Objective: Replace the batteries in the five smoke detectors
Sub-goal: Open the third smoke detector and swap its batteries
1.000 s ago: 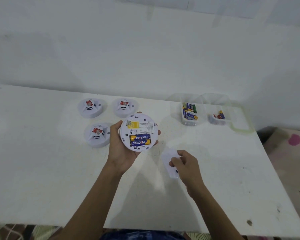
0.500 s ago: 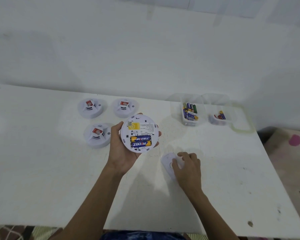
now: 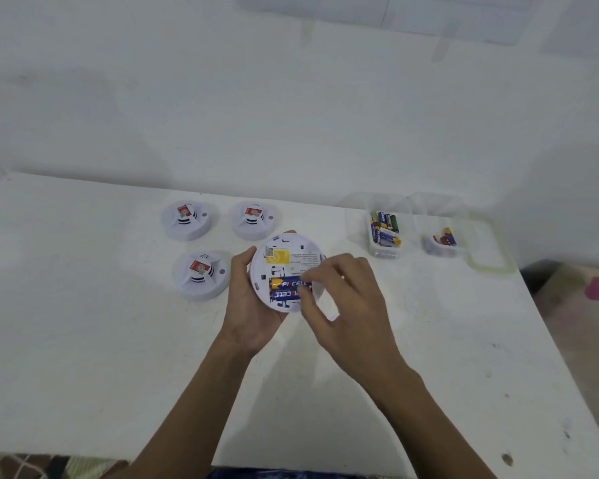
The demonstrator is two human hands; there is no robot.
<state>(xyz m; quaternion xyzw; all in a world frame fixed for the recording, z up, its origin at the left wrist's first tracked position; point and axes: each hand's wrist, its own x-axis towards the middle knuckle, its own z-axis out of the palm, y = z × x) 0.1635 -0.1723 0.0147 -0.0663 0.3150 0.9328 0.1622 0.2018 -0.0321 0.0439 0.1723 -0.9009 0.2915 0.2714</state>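
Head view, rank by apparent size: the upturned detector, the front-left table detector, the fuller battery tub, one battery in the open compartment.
1. upturned detector, though nearness to the camera may flatter it.
2-3. fuller battery tub and front-left detector: too alike to rank.
4. compartment battery.

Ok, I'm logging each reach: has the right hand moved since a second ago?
Yes. Against the table, the right hand has moved away from the near edge and leftward, its fingertips now at the batteries in the detector the left hand holds.
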